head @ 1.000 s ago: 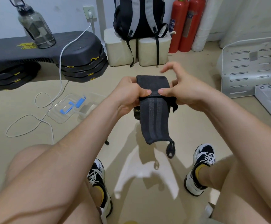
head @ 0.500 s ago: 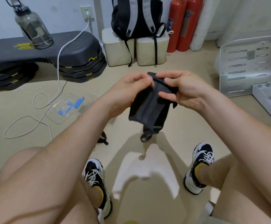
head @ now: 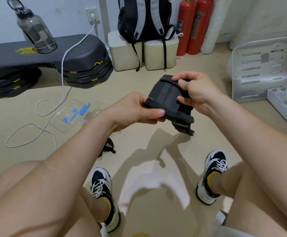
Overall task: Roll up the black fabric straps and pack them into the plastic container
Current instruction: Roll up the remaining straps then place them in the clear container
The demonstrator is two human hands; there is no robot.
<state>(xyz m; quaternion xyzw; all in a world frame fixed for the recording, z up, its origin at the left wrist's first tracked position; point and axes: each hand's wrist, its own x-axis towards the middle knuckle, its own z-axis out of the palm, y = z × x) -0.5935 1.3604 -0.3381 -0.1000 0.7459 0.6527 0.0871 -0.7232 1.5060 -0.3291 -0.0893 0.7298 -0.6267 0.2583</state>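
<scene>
Black fabric strap [head: 168, 98], partly rolled, sits between both hands above the floor: left hand [head: 132, 111] pinches its near edge, right hand [head: 195, 90] grips the far end.

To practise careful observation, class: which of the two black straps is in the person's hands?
The grey-striped strap, held between left hand and right hand; the lettered strap lies untouched on the floor.
</scene>
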